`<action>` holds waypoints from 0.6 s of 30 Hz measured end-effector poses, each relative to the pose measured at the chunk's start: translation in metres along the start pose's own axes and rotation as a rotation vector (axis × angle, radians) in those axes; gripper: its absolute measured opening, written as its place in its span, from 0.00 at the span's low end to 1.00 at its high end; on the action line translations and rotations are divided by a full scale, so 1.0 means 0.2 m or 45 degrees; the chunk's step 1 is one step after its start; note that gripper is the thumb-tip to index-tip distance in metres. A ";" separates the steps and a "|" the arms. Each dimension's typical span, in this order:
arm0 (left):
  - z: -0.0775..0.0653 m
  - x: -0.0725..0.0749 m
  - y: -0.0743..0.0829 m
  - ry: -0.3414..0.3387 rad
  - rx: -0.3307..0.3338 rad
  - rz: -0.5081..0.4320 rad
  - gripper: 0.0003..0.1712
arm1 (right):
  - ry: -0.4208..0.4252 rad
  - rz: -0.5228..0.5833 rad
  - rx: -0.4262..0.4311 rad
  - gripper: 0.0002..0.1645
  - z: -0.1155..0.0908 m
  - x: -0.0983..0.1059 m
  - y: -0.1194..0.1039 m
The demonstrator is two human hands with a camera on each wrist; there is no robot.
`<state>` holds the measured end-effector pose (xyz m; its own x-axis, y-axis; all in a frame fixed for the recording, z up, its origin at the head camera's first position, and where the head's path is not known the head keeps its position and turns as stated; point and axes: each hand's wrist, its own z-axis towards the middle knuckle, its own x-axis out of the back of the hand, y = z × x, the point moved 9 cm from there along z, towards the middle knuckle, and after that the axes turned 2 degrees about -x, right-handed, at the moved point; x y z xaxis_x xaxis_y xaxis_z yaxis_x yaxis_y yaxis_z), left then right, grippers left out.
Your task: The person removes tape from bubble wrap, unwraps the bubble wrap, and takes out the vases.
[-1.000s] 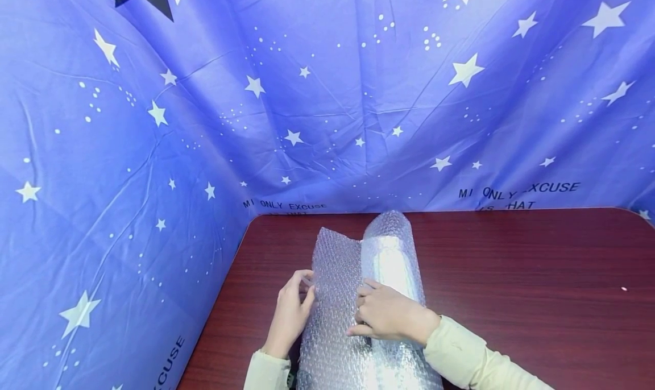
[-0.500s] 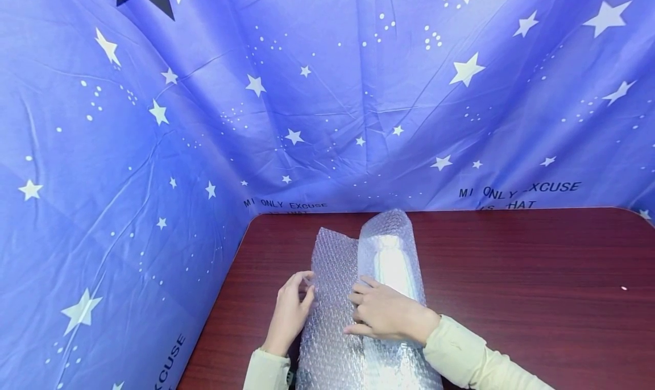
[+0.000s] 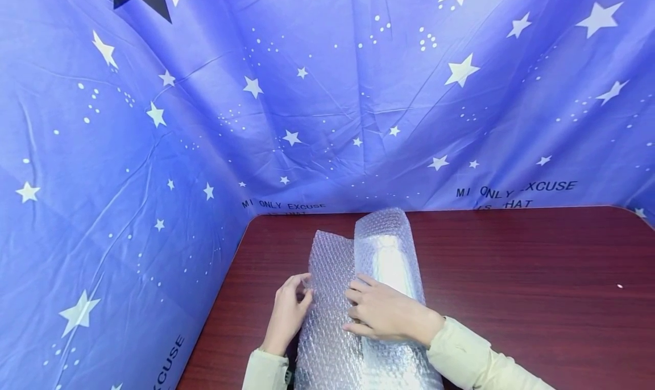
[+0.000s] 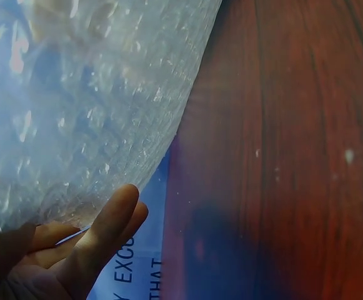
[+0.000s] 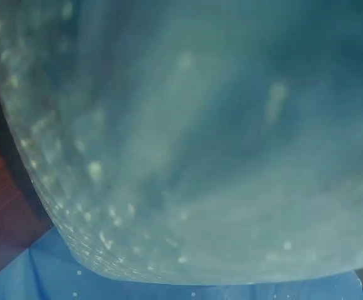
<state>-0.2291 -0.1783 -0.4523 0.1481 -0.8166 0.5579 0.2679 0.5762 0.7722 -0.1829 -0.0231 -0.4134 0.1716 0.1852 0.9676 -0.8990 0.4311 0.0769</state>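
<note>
1. Here's the bubble wrap [image 3: 330, 310], mid-counter in front of me, running away toward the far edge, its right part folded over into a bulging flap [image 3: 391, 259]; whether anything lies inside, I can't tell.
2. My right grip [image 3: 390, 313] rests on that flap, fingers spread and reaching its left edge, closed round nothing; I'd say that's to keep the springy plastic from lifting.
3. Over at the left edge, my left grip [image 3: 287, 310] curves loosely, thumb and fingers parted; whether it pinches the film, I can't tell. Probably it steadies the bottom layer.
4. And compared with a second ago, the flap's edge sits slightly farther left, my right fingers with it; the left grip looks about where it was.
5. Beneath it all, the dark-red counter [image 3: 512, 276]; behind, a starry blue curtain [image 3: 307, 100].
</note>
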 end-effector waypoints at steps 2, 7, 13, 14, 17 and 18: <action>0.00 0.00 0.00 0.000 -0.001 -0.007 0.18 | 0.023 -0.009 0.008 0.22 0.00 0.01 0.00; 0.00 -0.01 -0.01 -0.004 -0.008 -0.015 0.18 | 0.069 -0.030 0.011 0.23 -0.02 0.04 0.00; 0.00 0.00 -0.02 0.008 -0.012 0.004 0.19 | 0.100 -0.036 -0.004 0.23 -0.03 0.06 0.00; 0.00 0.00 -0.02 0.009 -0.010 0.005 0.19 | 0.104 -0.036 -0.007 0.23 -0.03 0.07 0.01; 0.00 0.00 -0.02 0.012 -0.007 0.018 0.18 | 0.113 -0.034 -0.009 0.24 -0.04 0.07 0.01; 0.00 0.00 -0.02 0.013 -0.008 0.022 0.18 | 0.115 -0.033 -0.009 0.25 -0.04 0.08 0.01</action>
<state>-0.2308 -0.1801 -0.4544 0.1627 -0.8069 0.5678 0.2715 0.5898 0.7605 -0.1787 -0.0121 -0.4007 0.2306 0.2529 0.9396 -0.8911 0.4427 0.0996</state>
